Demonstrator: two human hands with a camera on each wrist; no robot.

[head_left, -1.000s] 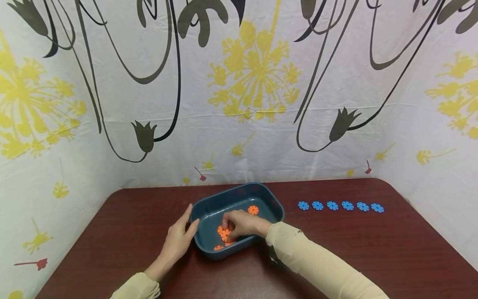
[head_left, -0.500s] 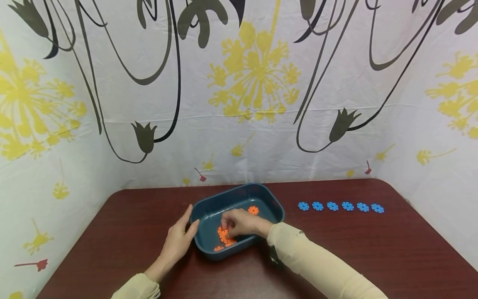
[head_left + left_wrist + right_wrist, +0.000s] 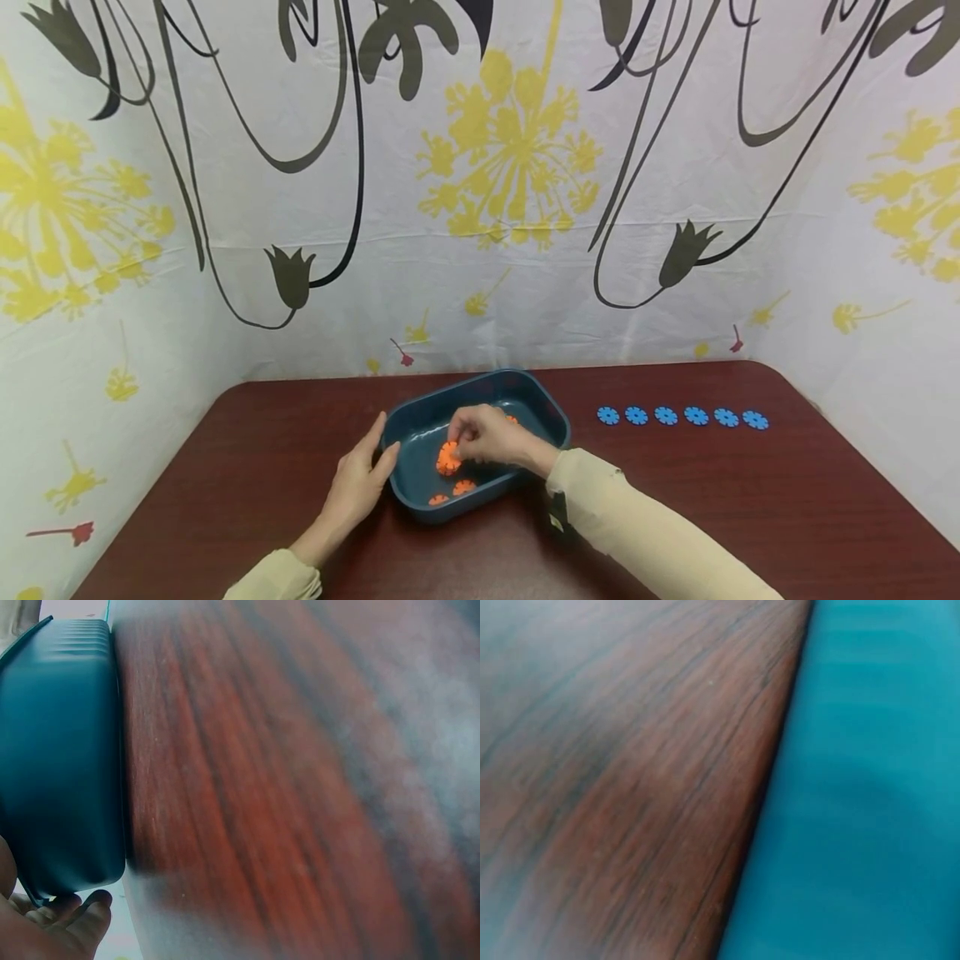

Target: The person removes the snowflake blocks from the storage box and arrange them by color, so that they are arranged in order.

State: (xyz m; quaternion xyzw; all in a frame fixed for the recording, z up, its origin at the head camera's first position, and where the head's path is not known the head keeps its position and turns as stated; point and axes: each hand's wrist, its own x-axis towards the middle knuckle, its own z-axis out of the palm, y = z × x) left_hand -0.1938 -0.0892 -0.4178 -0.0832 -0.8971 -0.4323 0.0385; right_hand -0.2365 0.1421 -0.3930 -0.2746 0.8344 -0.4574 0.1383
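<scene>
While pinching an orange disc [image 3: 448,458] inside the tub [image 3: 480,395] with the right hand [image 3: 491,435], best check for doubling; cannot tell single from overlapped. Only then lift straight up, clear of the other orange discs [image 3: 463,487] by the tub's near wall. Steady through the left hand [image 3: 356,479], gripping the tub's left rim. Avoid brushing the blue discs [image 3: 666,416] on the surface [image 3: 787,500] to the tub's right.

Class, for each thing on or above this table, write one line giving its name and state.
Tub: upright on the table, set at an angle.
Left hand: holding the tub's left end.
Right hand: pinching orange.
Pinched orange piece: held; whether single or stacked, unclear.
Other orange pieces: loose inside the tub.
Six blue pieces: flat, spaced in a row.
</scene>
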